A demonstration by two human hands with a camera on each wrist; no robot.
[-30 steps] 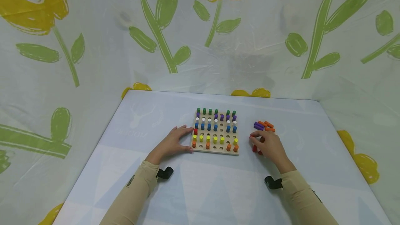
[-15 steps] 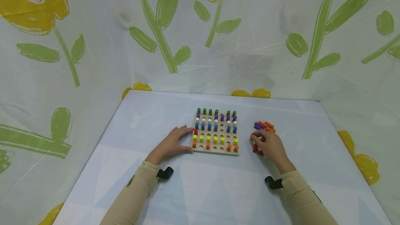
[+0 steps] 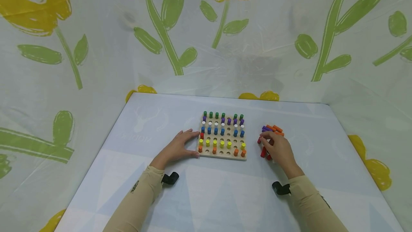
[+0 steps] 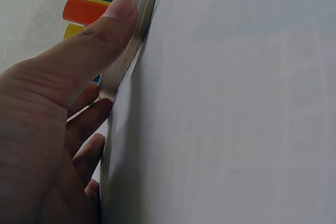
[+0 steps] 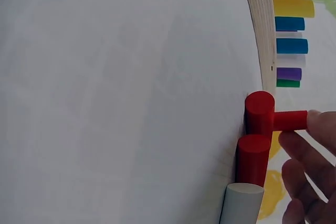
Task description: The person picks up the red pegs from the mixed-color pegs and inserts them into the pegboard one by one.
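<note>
A wooden pegboard (image 3: 222,156) stands on the table with rows of colored pegs in its holes: green, purple, white, blue, red, yellow and orange. My left hand (image 3: 177,147) touches the board's left side, thumb (image 4: 113,22) near the front corner and fingers farther back. Right of the board, my right hand (image 3: 279,150) pinches a red peg (image 5: 290,120) by its end between thumb and fingertips. Two more red pegs (image 5: 252,158) and a white peg (image 5: 242,205) lie on the table close below that hand. One row of the board holds a single red peg (image 3: 202,135).
Loose orange pegs (image 3: 275,128) and purple pegs (image 3: 266,129) lie just beyond the right hand. A pale patterned cloth (image 3: 206,196) covers the table. Flower-printed sheeting (image 3: 267,46) rises behind and at the sides.
My right hand has shifted very slightly, and the red peg at its fingertips shows more clearly. The left hand stays at the board's side.
</note>
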